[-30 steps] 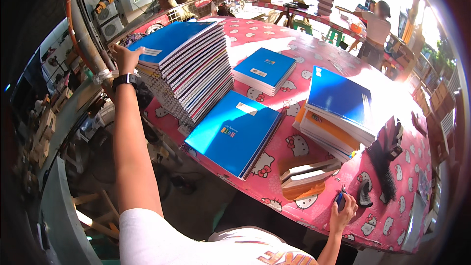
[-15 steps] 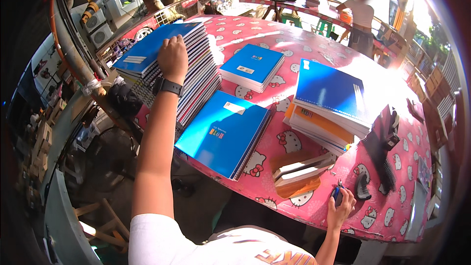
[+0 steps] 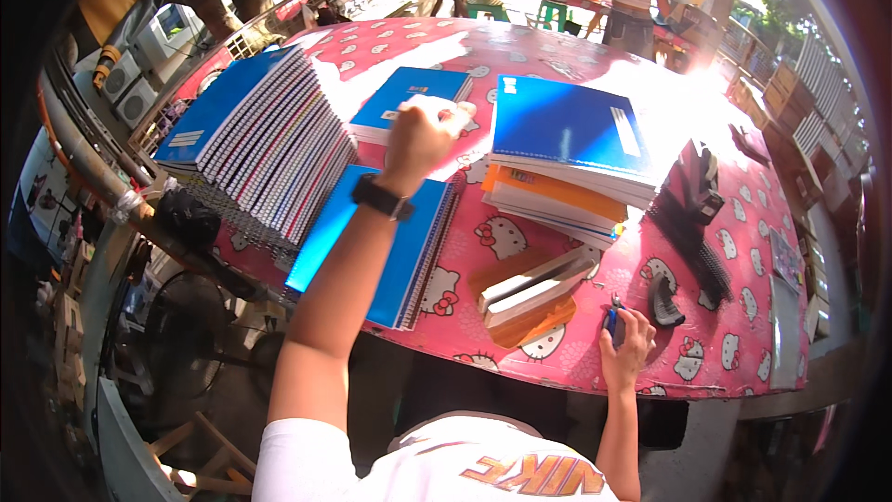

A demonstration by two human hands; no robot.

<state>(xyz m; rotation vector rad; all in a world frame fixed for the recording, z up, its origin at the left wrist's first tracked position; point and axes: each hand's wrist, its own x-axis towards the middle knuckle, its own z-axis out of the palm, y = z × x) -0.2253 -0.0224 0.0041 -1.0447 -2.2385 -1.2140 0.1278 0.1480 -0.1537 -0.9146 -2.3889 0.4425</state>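
My left hand (image 3: 420,141), with a dark watch on its wrist, is over the near right side of a low stack of blue-covered notebooks (image 3: 395,98); glare and motion smear its fingers. Below that forearm lie spiral-bound blue notebooks (image 3: 404,256). To the left rises a tall stack of spiral-bound notebooks (image 3: 269,135) with a blue cover on top. My right hand (image 3: 630,346) rests near the table's front edge, its fingers closed round small blue-handled pliers (image 3: 613,318) with the metal tip pointing away from me.
Right of centre stands a pile of blue and orange notebooks (image 3: 567,135). Nearer lies a wooden block holder (image 3: 530,293). Black plastic binding coils (image 3: 692,242) and a curved black piece (image 3: 665,302) lie at right on the pink patterned tablecloth (image 3: 446,302). People (image 3: 632,0) stand at a far table.
My left hand has left the top of the tall stack and moved right, over the low middle stack. My right hand still holds the pliers. The whole view has shifted somewhat.
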